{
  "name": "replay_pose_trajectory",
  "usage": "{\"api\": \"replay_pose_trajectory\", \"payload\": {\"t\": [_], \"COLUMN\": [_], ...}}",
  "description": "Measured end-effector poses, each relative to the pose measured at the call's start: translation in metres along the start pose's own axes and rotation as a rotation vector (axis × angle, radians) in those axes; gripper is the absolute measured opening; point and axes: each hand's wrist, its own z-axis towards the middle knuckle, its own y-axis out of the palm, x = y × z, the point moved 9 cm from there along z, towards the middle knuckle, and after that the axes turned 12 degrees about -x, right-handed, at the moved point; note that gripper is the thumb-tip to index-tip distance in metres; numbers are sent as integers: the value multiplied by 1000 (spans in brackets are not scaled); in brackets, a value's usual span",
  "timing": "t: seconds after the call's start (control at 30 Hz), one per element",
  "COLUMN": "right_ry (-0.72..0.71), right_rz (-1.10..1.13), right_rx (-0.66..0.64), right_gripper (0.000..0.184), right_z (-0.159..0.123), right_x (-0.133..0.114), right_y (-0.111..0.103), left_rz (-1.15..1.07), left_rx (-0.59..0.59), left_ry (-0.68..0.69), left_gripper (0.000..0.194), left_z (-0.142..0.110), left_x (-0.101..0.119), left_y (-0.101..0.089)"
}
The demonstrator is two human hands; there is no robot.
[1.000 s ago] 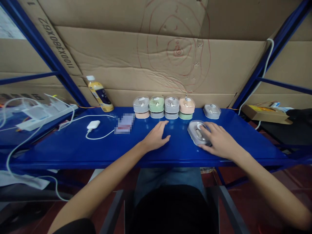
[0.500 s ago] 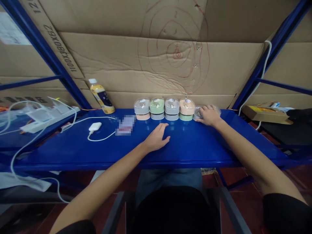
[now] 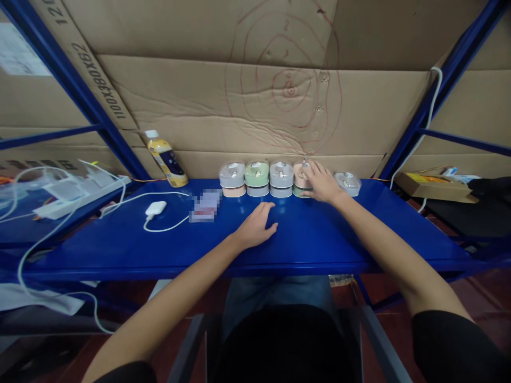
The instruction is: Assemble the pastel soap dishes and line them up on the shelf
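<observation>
**Right hand [image 3: 322,183] resting on peach container [image 3: 298,174]**

Its fingers are lying across the container's top (grasping or merely touching, I cannot tell), at the end of a row of stacked containers [image 3: 257,174] on the blue steel shelf [image 3: 319,234]. The left hand [image 3: 255,226] is lying open, holding nothing.

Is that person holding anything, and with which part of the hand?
The right hand rests its fingers on the peach container, though a grip cannot be told; the left hand holds nothing.

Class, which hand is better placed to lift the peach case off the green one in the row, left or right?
Right, probably: the right hand rests on the rounded peach plastic case, while the left hand lies on the blue metal shelf, apart from it.
</observation>
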Motion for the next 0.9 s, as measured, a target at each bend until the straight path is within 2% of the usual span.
{"api": "replay_pose_trajectory", "payload": {"t": [0.1, 0.17, 0.3, 0.43, 0.53, 0.6, 0.67, 0.73, 0.83, 0.9], "right_ry": [50, 45, -79, -338, -508, -576, -585, -548, -466, -408], "right_rz": [11, 20, 137, 390, 483, 500, 493, 474, 452, 450], "right_rx": [-29, -28, 70, 94, -4, -53, -67, -67, -83, -85], "right_gripper": [76, 72, 74, 81, 81, 79, 78, 76, 74, 82], "right_z": [3, -8, -60, -125, -151, -155, -151, -142, -128, -117], "right_x": [2, 3, -8, -49, -88, -104, -106, -95, -75, -69], "right_y": [2, -2, -25, -50, -49, -40, -30, -20, -8, -5], "left_rz": [-4, -6, -114, -419, -565, -590, -565, -467, -235, -130], "left_rx": [4, 15, 81, 61, -57, -157, -200, -145, -8, 15], "left_ry": [8, 9, 15, 70, 123, 142, 147, 110, -8, -59], "left_gripper": [54, 54, 60, 97, 118, 116, 107, 103, 109, 109], "left_z": [-1, -1, 0, 4, 4, 2, -1, -3, -4, -4], "left_x": [0, 1, -1, -5, -3, 2, 5, 3, -3, -2], "left_y": [0, -2, -10, -15, -12, -6, -3, -5, -10, -8]}}
